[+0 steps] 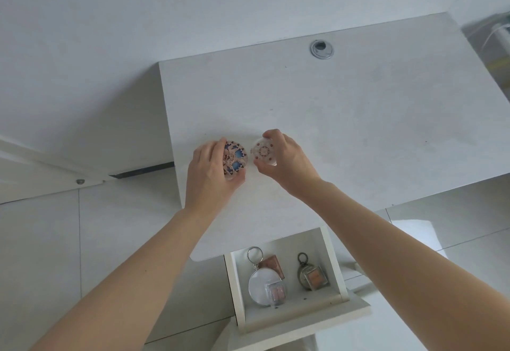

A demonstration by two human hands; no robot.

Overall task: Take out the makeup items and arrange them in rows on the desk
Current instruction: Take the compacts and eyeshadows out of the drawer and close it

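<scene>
Holding 2 round compacts side by side on the white desk top (345, 107), both hands out over its left half, nearer the front edge than the back.

Left hand (209, 174): fingers curled round the round compact with the blue and brown floral lid (236, 158), thumb under its near rim, other fingers over the far left rim. Lid faces up.

Right hand (287, 163): pinches the smaller round pale compact with the red dotted pattern on its lid (264, 152), fingertips on the far rim, thumb on the near rim. Lid tilted slightly toward the camera.

The 2 compacts sit just beside each other, narrow gap between, not touching. Cannot tell whether either rests on the desk or is held just above it.

Below the desk's front edge the white drawer (335, 270) stands pulled out. Inside:
- round white mirror compact with silver rim and a key ring (262, 281), left side
- small clear square case with pink pans (276, 294), lying over the mirror's lower right
- rose-brown square palette (271, 262), partly under the mirror's upper right
- dark bronze round compact with a ring (307, 270), right side
- small clear square case with peach powder (316, 277), lying on the bronze compact

Silver cable grommet (322, 49) near the desk's back edge, centre. Pale tiled floor (55, 240) around the desk.
</scene>
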